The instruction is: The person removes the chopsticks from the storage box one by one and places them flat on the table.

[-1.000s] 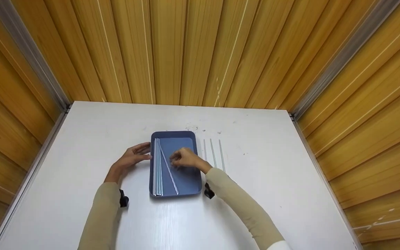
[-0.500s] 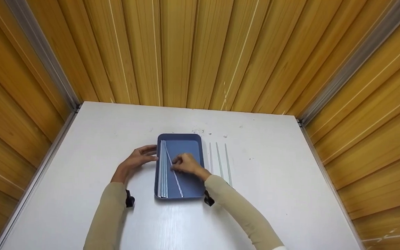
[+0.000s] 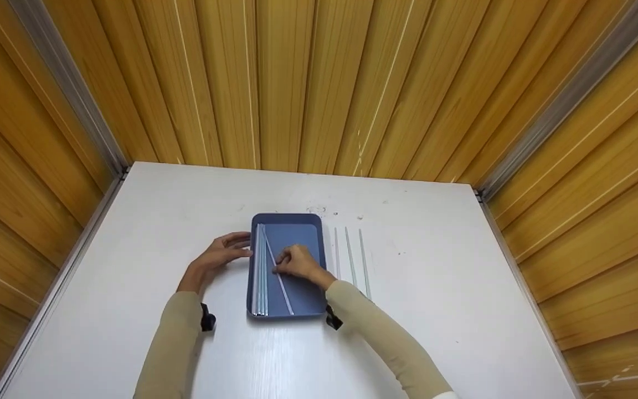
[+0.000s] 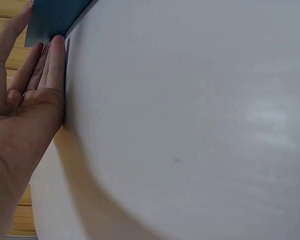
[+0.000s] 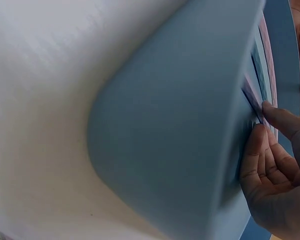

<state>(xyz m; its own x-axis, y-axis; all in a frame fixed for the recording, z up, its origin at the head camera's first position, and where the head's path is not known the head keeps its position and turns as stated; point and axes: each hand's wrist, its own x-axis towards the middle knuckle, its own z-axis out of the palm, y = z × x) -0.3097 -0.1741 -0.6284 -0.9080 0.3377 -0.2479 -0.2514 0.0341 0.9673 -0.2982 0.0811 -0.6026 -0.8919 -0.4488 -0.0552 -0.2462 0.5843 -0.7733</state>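
A blue rectangular tray point(image 3: 305, 233) lies on the white table. Several thin pale sticks point(image 3: 261, 277), chopstick-like, lie side by side along its left wall. One more thin pale stick point(image 3: 283, 291) slants across the tray, its far end near that row. My right hand point(image 3: 299, 261) reaches over the right rim and pinches the slanted stick around its middle; the right wrist view has the thumb and fingertips of the hand point(image 5: 277, 165) on it. At the tray's left side, my left hand point(image 3: 222, 252) touches the outer wall with extended fingers, as in the left wrist view point(image 4: 32, 107).
To the right of the tray, 3 more thin sticks point(image 3: 350, 257) lie roughly parallel on the table, partly hidden by the right forearm. Small dark specks point(image 3: 319, 210) mark the table behind the tray. Wood-patterned walls point(image 3: 280, 83) stand at the back and sides.
My right hand has moved slightly left onto the slanted stick and now pinches it. The left hand stays at the tray's side. The head view has shifted slightly.
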